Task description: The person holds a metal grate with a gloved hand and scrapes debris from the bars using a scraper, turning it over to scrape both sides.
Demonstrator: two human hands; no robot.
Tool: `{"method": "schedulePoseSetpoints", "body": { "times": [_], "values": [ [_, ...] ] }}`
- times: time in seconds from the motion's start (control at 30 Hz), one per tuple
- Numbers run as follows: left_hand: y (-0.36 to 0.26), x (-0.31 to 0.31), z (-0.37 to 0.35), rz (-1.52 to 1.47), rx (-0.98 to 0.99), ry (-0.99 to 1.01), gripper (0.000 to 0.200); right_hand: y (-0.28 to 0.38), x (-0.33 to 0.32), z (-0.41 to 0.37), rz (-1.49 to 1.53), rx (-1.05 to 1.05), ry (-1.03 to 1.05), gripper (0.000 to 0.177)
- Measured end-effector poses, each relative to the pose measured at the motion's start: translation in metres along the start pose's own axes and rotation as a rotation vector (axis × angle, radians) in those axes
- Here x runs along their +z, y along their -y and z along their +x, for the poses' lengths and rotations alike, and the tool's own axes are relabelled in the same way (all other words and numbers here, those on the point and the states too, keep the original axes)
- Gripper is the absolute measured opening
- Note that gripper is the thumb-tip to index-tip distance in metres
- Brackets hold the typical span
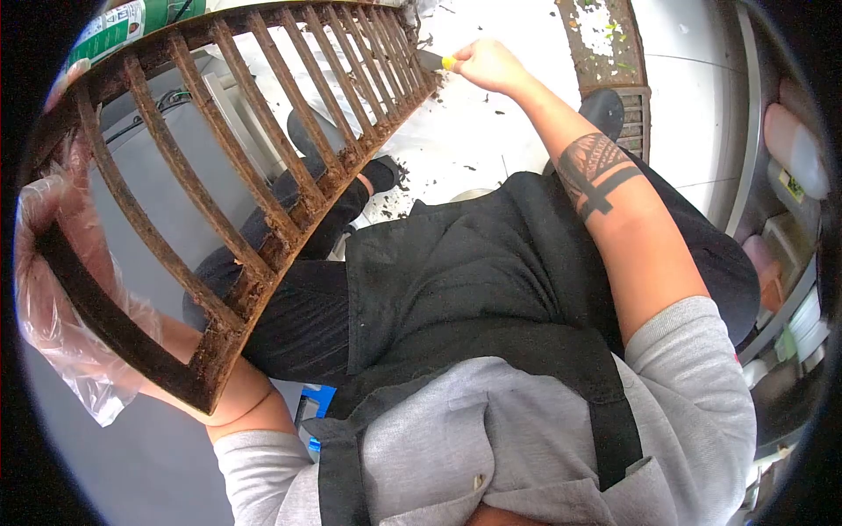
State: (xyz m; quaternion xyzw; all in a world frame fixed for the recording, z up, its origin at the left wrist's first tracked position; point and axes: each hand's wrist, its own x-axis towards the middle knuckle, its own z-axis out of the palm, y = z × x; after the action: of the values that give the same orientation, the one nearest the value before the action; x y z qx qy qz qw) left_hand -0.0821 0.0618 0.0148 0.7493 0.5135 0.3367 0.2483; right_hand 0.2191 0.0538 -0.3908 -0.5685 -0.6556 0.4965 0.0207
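A long rusty metal grate (250, 200) with many slats slants across the upper left, brown grime caked along its lower edge. My left hand (74, 210), in a clear plastic glove, is wrapped round the grate's near left end. At the grate's far end, my bare right hand (481, 66) pinches the yellow handle of a small scraper (430, 60). Its dark blade touches or nearly touches the grate's end; the exact contact is too small to tell. Dark crumbs of dirt lie on the white floor (478, 131) below.
A floor channel (605, 44) with debris in it runs at the upper right, ending in a slotted grate (633, 123). My shoe (602, 110) is beside it. A green container (132, 26) stands at the upper left, and shelves with bottles (794, 149) line the right.
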Motion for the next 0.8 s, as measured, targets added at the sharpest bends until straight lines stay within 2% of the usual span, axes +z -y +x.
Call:
{"method": "schedulePoseSetpoints", "body": {
  "times": [0.1,0.2,0.27,0.33,0.37,0.43,0.47,0.53,0.67,0.73,0.8],
  "values": [
    [0.001,-0.002,-0.001,0.012,0.066,0.022,0.018,0.001,0.008,0.005,0.000,-0.011,0.008,0.036],
    [0.006,-0.003,0.001,-0.003,-0.037,0.015,0.019,0.006,0.016,0.005,0.040,-0.042,0.070,0.038],
    [0.013,-0.001,0.000,-0.022,0.081,0.007,0.021,0.006,0.017,0.002,0.038,-0.056,0.125,0.038],
    [0.008,0.002,-0.001,0.061,0.128,-0.009,0.023,0.001,0.016,0.001,0.149,0.074,-0.042,0.037],
    [0.007,0.002,-0.001,0.106,0.132,-0.015,0.023,-0.001,0.016,0.003,0.148,0.072,-0.041,0.037],
    [0.010,-0.001,0.000,0.145,0.145,-0.009,0.024,0.000,0.012,0.001,0.265,0.242,-0.090,0.035],
    [0.013,-0.002,0.001,0.141,0.151,-0.003,0.024,0.001,0.016,0.000,0.266,0.243,-0.091,0.035],
    [0.018,-0.004,0.002,0.092,0.185,0.020,0.024,0.008,0.026,0.001,0.048,0.101,-0.022,0.037],
    [0.019,-0.003,0.002,-0.046,0.173,0.028,0.022,0.010,0.030,-0.003,-0.072,0.041,0.069,0.038],
    [0.006,0.005,0.000,-0.029,0.105,-0.012,0.021,0.002,0.021,-0.003,0.080,0.082,-0.045,0.037],
    [0.002,0.007,0.001,0.019,0.052,-0.047,0.021,-0.004,0.033,0.001,0.103,0.085,-0.120,0.037]
  ]
}}
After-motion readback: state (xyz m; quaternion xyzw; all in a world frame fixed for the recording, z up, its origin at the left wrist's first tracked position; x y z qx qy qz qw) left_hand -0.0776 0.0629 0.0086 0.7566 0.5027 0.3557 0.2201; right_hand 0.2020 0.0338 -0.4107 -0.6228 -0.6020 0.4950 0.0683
